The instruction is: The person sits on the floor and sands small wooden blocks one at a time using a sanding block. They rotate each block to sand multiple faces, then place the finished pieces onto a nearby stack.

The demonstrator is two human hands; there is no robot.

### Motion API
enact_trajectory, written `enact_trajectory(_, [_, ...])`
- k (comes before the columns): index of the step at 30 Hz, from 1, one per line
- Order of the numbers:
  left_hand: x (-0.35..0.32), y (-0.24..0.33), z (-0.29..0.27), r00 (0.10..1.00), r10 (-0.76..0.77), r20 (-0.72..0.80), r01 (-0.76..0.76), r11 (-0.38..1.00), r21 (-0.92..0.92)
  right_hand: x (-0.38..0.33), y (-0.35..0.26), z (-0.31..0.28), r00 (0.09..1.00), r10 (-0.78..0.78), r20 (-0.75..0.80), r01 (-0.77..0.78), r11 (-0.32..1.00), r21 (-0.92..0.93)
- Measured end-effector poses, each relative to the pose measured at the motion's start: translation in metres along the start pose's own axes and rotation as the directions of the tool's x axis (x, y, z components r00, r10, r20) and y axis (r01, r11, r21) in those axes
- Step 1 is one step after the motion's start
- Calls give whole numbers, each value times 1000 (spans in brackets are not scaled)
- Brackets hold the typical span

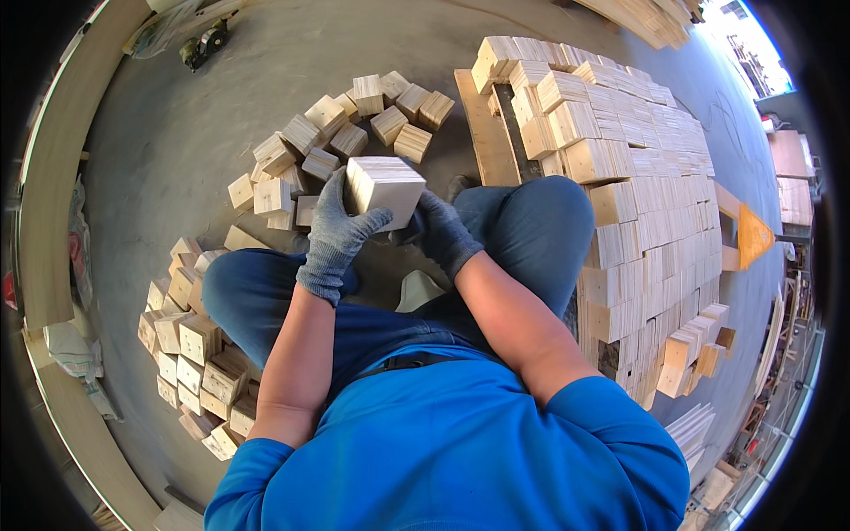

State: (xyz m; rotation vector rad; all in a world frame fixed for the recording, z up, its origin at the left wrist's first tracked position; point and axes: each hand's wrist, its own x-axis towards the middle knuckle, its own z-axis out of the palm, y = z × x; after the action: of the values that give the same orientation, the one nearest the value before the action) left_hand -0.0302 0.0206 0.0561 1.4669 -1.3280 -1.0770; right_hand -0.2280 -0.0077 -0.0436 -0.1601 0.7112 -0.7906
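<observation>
Between my knees I hold up a pale wooden block (385, 188), a cube-like piece with layered end grain. My left hand (339, 232), in a grey glove, grips its left side and underside. My right hand (447, 232), also in a grey glove, supports its lower right corner. Both forearms come up from my blue shirt. I sit with blue-trousered legs spread on a grey concrete floor (168, 133).
Loose wooden blocks (328, 133) lie scattered ahead and at my left (190, 350). A large neat stack of blocks (637, 177) rises on my right, beside a long plank (485, 128). A curved wooden board (57, 159) runs along the left. A dark tool (202, 46) lies far left.
</observation>
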Motion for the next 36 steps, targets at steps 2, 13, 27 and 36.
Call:
enact_trajectory(2, [-1, -13, -9, 999, 43, 0, -42, 994, -98, -2, 0, 7, 999, 22, -30, -18, 992, 126])
enact_trajectory(13, [-6, -48, 21, 969, 247, -8, -230, 889, -396, -3, -10, 10, 981, 36, 190, -118, 892, 437])
enact_trajectory(27, [-4, -35, 25, 985, 69, -160, -113, 952, -285, 17, 4, -43, 957, -161, -243, 98, 963, -252])
enact_trajectory(36, [1, -44, 6, 985, 74, -158, 2, 899, 438, -35, -56, 79, 800, -592, 95, 239, 169, -956])
